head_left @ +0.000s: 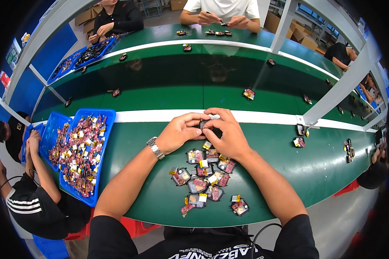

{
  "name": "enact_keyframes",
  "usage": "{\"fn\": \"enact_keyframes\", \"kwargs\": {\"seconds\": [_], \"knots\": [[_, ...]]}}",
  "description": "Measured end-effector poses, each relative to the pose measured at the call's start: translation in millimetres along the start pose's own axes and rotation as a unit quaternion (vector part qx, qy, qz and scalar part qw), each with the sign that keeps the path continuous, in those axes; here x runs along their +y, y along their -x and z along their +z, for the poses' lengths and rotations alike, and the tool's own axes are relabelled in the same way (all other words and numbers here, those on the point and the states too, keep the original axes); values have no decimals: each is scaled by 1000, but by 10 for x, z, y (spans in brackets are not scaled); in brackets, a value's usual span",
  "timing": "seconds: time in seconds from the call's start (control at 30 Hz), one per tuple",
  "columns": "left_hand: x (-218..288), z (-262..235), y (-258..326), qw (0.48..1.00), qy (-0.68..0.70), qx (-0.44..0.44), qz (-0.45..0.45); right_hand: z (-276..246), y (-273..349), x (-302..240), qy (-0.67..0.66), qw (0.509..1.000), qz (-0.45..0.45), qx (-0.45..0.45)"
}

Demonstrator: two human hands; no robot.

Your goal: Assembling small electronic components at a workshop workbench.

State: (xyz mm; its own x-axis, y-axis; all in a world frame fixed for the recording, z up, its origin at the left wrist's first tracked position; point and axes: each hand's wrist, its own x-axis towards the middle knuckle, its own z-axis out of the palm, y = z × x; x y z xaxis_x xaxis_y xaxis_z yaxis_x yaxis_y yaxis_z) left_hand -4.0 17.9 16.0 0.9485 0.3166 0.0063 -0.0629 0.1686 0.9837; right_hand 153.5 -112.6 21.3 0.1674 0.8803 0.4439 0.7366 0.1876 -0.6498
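Observation:
My left hand (pixel 180 133) and my right hand (pixel 227 134) meet over the green bench, near the white rail. Between their fingertips both grip a small dark casing (pixel 204 124), mostly hidden by the fingers. Just below the hands, a cluster of small black-rimmed casings with red circuit boards (pixel 197 185) lies on the bench. Silver battery cells with yellow tape (pixel 203 163) stick out from several of them. One more such casing (pixel 240 207) lies apart, near the bench's front edge. A metal watch (pixel 155 147) is on my left wrist.
A blue tray (pixel 100 170) heaped with red boards and silver cells stands left of my left arm. Past the white rail (pixel 145 116) runs a dark green conveyor (pixel 160 82) carrying scattered units. Grey posts (pixel 341 86) rise at right. People sit across and at both sides.

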Motion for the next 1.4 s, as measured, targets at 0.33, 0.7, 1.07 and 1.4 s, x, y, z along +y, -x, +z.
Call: {"fn": "enact_keyframes", "kwargs": {"seconds": [0.33,0.7,1.07,1.4], "knots": [[21,66,-1,999,21,39,-21,-7,58,31,-63,998,9,11],[-47,18,-10,998,45,31,-17,70,64,30,-63,996,0,58],[-84,9,0,998,44,54,-10,118,88,-38,-57,996,15,60],[-56,-22,-22,996,81,33,10,94,48,-39,-57,996,-13,64]]}}
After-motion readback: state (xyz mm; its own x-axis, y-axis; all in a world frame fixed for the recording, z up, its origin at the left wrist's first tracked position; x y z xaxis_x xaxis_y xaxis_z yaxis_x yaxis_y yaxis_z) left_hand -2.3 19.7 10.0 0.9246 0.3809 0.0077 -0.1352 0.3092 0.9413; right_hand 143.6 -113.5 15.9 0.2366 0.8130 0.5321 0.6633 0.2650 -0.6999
